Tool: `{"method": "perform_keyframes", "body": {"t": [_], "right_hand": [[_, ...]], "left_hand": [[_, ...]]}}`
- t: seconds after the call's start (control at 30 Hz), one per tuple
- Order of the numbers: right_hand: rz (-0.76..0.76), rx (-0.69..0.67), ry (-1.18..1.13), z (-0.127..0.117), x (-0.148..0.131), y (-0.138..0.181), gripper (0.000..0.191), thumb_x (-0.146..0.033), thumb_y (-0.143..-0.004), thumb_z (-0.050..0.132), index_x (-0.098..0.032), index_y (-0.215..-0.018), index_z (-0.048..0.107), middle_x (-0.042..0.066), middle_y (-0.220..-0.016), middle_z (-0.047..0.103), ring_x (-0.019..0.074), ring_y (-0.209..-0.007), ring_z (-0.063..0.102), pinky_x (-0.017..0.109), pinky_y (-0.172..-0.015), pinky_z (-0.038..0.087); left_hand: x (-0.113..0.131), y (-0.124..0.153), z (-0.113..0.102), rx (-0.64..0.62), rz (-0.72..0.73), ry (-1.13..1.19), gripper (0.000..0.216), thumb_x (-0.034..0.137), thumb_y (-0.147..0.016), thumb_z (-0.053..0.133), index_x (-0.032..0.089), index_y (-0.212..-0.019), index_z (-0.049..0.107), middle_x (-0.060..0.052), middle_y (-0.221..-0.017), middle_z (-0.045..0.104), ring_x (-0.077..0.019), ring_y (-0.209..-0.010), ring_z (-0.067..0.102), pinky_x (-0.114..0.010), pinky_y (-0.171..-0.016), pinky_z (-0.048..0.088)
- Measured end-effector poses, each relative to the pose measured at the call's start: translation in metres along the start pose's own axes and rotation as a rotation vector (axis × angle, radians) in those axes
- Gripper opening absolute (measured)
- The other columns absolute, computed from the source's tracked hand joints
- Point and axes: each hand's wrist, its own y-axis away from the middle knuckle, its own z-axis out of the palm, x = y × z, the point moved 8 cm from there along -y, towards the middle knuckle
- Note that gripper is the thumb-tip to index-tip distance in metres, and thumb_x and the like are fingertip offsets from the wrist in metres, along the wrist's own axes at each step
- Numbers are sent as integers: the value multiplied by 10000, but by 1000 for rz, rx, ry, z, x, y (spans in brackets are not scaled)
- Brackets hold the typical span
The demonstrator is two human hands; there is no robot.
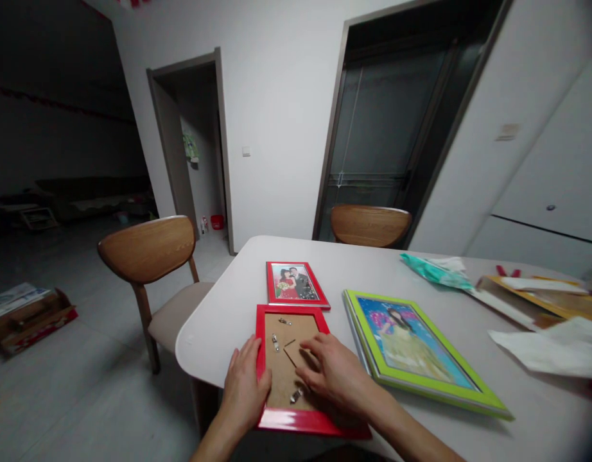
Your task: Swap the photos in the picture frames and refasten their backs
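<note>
Both hands at the red frame (296,420), which lies on the near edge of the bench (219,327), back up, directly in front of you. Your left hand (246,388) sits against the frame's left side, thumb spread from the fingers and turned in toward the backing board (280,388); whether it grips the rim or only rests there, cannot tell. Your right hand (332,369) is over the board's right half, fingers bent, a narrow gap between thumb and forefinger, nothing seen in that gap. Three small metal clips show on the board: one near the far end (284,321), one toward the left side (275,342), one near the right thumb (296,396). Two thin dark lines (289,357) meet at an angle mid-board, close to your right fingertips; wire or slot, too small to tell. Just beyond, a second red frame (318,292) lies face up, showing a photo of two people; whether the two frames touch is unclear. Right of your right hand, a lime-green frame (435,385) lies face up, with a figure in a pale yellow dress, a silvery edge visible beneath it. Farther right: teal wrapping (435,273), a yellow-brown envelope (568,298), white paper (556,346). Wooden chair (149,250) off the bench's left side, another (370,224) at the far side.
</note>
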Motion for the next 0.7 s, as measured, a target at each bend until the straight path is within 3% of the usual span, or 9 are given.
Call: {"method": "perform_keyframes", "body": {"t": [0.2,0.33,0.43,0.57,0.7], "right_hand": [[19,17,-83,4,3,11,320,-228,-643,513,-184,-951,585,75,-867,546,180,-811,508,251,-714,383],[42,46,-99,-5,6,2,346,-186,-591,515,-157,-925,601,87,-858,567,190,-799,520,261,-716,395],[44,67,-89,-21,-1,0,329,-208,-591,525,-162,-904,611,89,-866,569,199,-803,522,274,-718,399],[-8,118,-139,-40,-26,-1,280,-238,-610,544,-178,-875,615,77,-868,565,195,-820,512,271,-725,396],[-84,143,-257,-45,-35,-3,290,-311,-695,506,-184,-945,580,70,-929,564,180,-849,509,265,-748,392]], "left_hand": [[2,0,-1,-8,-26,-7,510,260,-709,427,95,-1192,405,-125,-1268,419,-212,-1188,341,-388,-1022,155],[3,-1,-6,0,-74,185,531,307,-660,510,81,-1138,461,-158,-1254,428,-257,-1186,334,-415,-1023,110],[11,-4,-10,12,-81,330,458,325,-649,529,101,-1049,522,-150,-1236,452,-266,-1165,363,-392,-1005,186],[19,-8,-19,-20,-105,524,328,343,-749,383,137,-971,509,-79,-970,636,-213,-915,577,-297,-768,450],[-6,-11,-46,-2,-210,656,290,369,-767,337,150,-888,483,-21,-720,664,-186,-663,632,-266,-571,477]]}}
